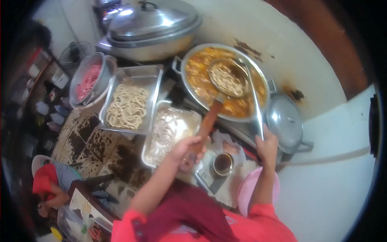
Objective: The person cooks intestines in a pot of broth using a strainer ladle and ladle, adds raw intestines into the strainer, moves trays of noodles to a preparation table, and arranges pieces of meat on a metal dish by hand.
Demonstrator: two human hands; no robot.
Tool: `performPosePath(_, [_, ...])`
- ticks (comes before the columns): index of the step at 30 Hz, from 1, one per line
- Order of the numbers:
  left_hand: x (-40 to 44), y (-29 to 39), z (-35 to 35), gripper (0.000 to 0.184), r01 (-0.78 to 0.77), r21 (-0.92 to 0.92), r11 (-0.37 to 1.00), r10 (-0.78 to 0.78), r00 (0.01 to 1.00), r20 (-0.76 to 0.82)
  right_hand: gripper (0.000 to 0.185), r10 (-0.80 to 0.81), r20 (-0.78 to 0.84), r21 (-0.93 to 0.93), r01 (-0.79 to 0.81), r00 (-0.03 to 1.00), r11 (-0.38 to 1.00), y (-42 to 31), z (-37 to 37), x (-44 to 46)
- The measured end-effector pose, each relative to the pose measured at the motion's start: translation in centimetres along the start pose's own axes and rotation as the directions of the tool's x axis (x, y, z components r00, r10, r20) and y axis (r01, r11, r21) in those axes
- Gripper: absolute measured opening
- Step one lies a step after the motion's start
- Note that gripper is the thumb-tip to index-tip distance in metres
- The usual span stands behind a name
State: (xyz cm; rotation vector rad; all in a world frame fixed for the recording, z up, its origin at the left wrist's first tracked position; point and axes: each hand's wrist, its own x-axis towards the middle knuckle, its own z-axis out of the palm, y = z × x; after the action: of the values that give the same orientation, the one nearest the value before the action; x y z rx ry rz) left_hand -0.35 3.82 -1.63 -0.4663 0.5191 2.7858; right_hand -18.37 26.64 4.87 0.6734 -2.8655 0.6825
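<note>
My left hand (189, 153) is wrapped round the wooden handle (209, 118) of a strainer (227, 78). Pale ring-like pieces lie in the strainer, which is over a large two-handled pot (188, 89) of orange-brown stew. My right hand (266, 146) grips a long metal ladle (256, 103), whose far end reaches the pot beside the strainer. Left of the pot, a metal tray (156, 78) holds more pale curled pieces. Nearer my left hand is a second tray (146, 151) with whitish pieces in pale liquid.
A big lidded pot (155, 24) stands at the back. Bowls (105, 82) with pink-red meat are at left. A grey lid (284, 121) leans by the wall. A cup of dark liquid (223, 163) and pink basin (246, 189) are near me. Another person (46, 183) sits lower left.
</note>
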Motion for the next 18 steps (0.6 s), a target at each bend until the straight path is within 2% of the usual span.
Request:
performPosePath(2, [-1.5, -0.4, -0.4, 0.036, -0.028, 0.025, 0.999, 0.029, 0.998, -0.052, 0.048, -0.011, 0.019, 0.005, 0.011, 1.000, 1.000, 1.2, 2.3, -0.3])
performPosePath(4, [-3.6, -1.4, -1.8, 0.039, -0.142, -0.060, 0.988, 0.137, 0.987, -0.089, 0.046, 0.030, 0.025, -0.034, -0.029, 0.999, 0.999, 0.6, 3.4, -1.4])
performPosePath(5, [-4.5, -2.0, -2.8, 0.040, -0.207, -0.107, 0.972, 0.196, 0.974, -0.112, 0.044, 0.008, 0.045, 0.014, -0.009, 0.999, 1.000, 0.7, 4.1, -1.7])
performPosePath(6, [-6.5, -2.2, -4.9, 0.043, -0.196, -0.147, 0.970, 0.196, 0.981, -0.015, 0.042, -0.012, 0.074, 0.063, 0.007, 0.997, 0.998, 0.8, 4.8, -2.0])
performPosePath(8, [-10.8, -3.3, -7.2, 0.041, -0.249, -0.026, 0.968, 0.248, 0.968, -0.031, 0.040, -0.014, 0.224, 0.096, -0.007, 0.974, 0.995, 0.5, 5.0, -2.3])
performPosePath(10, [-15.0, -4.3, -9.4, 0.040, -0.283, 0.044, 0.958, 0.287, 0.949, -0.133, 0.041, 0.051, 0.326, -0.005, -0.052, 0.944, 0.999, 0.5, 4.8, -2.0])
performPosePath(12, [-18.4, -5.9, -12.1, 0.039, -0.308, 0.075, 0.948, 0.317, 0.915, -0.251, 0.044, -0.101, 0.021, 0.056, 0.100, 0.995, 0.993, 2.0, 5.5, -2.4])
performPosePath(14, [-20.7, -7.3, -15.7, 0.038, -0.346, 0.087, 0.934, 0.352, 0.854, -0.383, 0.040, -0.108, -0.061, 0.187, 0.118, 0.992, 0.975, -0.2, 3.2, -2.1])
performPosePath(17, [-22.1, -8.7, -20.6, 0.037, -0.357, 0.016, 0.934, 0.296, 0.751, -0.590, 0.033, -0.034, -0.061, 0.422, 0.057, 0.998, 0.905, -7.7, 0.0, -2.8])
performPosePath(18, [-22.3, -8.8, -21.8, 0.037, -0.334, 0.024, 0.942, 0.280, 0.748, -0.602, 0.033, -0.107, -0.095, 0.415, 0.137, 0.990, 0.899, -9.2, -0.2, -3.1])
